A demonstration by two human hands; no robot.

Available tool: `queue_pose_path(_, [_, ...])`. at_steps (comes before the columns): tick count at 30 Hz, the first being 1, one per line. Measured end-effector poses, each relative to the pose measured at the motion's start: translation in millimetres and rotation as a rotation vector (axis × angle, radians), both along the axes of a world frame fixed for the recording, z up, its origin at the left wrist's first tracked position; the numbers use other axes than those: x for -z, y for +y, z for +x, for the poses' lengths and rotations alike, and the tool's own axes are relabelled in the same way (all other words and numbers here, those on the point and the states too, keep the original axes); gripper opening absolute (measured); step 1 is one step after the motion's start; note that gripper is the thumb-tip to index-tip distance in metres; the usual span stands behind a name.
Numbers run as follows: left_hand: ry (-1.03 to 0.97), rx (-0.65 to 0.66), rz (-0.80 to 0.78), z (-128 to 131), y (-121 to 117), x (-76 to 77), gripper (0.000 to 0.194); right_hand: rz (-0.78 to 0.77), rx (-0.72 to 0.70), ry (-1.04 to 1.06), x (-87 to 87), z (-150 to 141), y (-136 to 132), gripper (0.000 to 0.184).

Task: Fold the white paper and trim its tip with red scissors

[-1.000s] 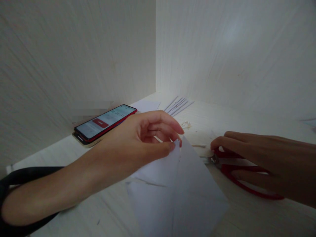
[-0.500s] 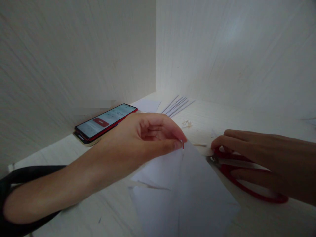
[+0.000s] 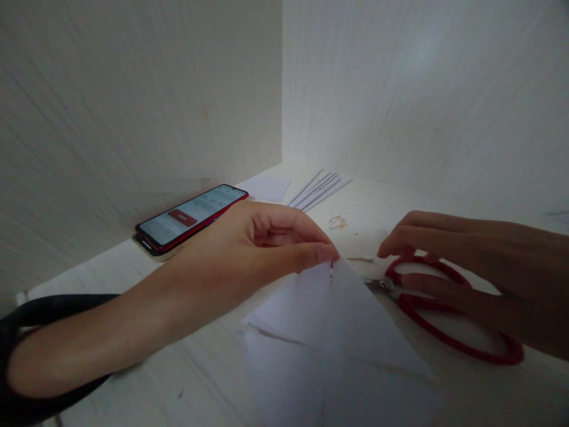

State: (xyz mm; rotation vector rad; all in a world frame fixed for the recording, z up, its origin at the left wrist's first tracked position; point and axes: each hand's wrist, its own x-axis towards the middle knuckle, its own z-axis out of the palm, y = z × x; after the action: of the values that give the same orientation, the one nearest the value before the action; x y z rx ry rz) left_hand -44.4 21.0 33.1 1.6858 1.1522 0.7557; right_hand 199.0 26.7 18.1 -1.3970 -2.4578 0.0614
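Head view: left hand (image 3: 284, 243) pinching top corner of folded white paper (image 3: 347, 332) between thumb and fingers, just above tabletop (image 3: 178, 356). Right hand (image 3: 480, 267) loosely spread over red-handled scissors (image 3: 448, 308), fingers partly curled; firm grip or not, cannot tell. Scissors just right of paper. Thin paper strips (image 3: 320, 191) beyond left hand; phone (image 3: 191, 216) beside left wall.

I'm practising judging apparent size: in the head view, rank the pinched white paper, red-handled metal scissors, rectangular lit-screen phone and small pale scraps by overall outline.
Largest to smallest:
1. White paper
2. Scissors, partly covered
3. Phone
4. Pale scraps
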Motion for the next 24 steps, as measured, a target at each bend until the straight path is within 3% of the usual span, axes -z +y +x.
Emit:
queue_pose_path(2, [-0.028,0.012,-0.002,1,0,-1.0,0.012,-0.145,-0.01,0.025,-13.1,-10,-10,0.014])
queue_pose_path(6, [-0.086,0.028,-0.013,1,-1,-2.1,0.013,-0.368,-0.029,0.135,-26.0,-28,-35,0.024])
queue_pose_path(10, [-0.068,0.021,-0.001,1,-1,-0.3,0.008,-0.36,0.099,0.125,-26.7,-35,-50,0.018])
queue_pose_path(14, [-0.125,0.001,-0.051,2,0,1.6,0.009,-0.354,0.089,0.033,-21.7,-24,-35,0.016])
queue_pose_path(20, [-0.121,-0.03,-0.027,3,-4,1.0,0.026,-0.505,-0.064,0.133,-6.8,-9,-1,0.017])
queue_pose_path(24, [0.03,0.143,-0.072,-1,-4,4.4,0.018,-0.491,-0.087,0.197,-0.1,-17,-2,0.026])
